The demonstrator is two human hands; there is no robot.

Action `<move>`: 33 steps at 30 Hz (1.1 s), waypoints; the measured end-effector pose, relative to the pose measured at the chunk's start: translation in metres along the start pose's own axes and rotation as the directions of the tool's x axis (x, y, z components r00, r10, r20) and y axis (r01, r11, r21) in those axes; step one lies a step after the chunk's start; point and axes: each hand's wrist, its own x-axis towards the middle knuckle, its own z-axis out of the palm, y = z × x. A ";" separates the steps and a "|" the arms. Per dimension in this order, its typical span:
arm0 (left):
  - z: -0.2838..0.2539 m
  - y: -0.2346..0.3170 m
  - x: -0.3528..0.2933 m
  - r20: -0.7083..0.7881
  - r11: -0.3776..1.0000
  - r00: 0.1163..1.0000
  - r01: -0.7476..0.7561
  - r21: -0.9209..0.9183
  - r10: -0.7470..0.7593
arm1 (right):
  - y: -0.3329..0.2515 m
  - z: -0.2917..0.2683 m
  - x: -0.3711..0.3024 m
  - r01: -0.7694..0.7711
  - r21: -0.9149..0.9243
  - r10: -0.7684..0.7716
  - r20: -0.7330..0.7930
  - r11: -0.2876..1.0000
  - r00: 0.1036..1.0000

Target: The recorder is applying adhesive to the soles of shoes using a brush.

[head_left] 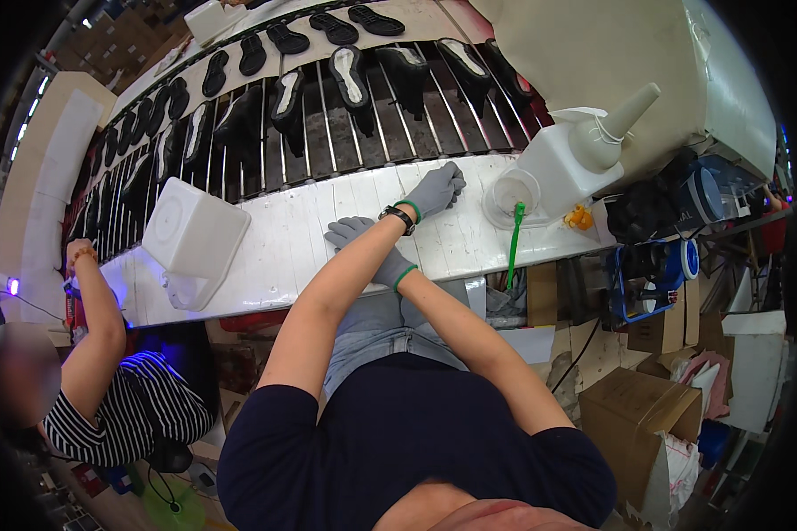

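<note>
My forearms cross at the table edge. My left hand (436,189), in a grey glove with a black watch (398,219) at its wrist, rests on the white tabletop (319,208) with fingers curled in and nothing showing in them. Partly covered by my left forearm, my right hand (356,234) lies by the near edge, its gloved fingers stretched out and holding nothing. Just beyond them, black shoe uppers (405,75) and soles with white-coated insides (350,80) sit on a conveyor of metal rollers (328,133). Right of my left hand stands a clear cup (512,196) with a green-handled brush (514,243).
A white plastic jug (562,173) with a cone nozzle stands behind the cup. On the left is a cut-open white container (190,239). Black outsoles (332,28) line the far shelf. A co-worker in a striped shirt (119,411) reaches to the conveyor. Cardboard boxes (633,425) stand at right.
</note>
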 end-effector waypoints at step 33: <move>0.003 0.001 -0.022 0.362 0.027 0.723 -0.465 0.885 0.588 | -0.004 -0.006 0.007 0.025 0.079 -0.021 -0.053 0.997 0.998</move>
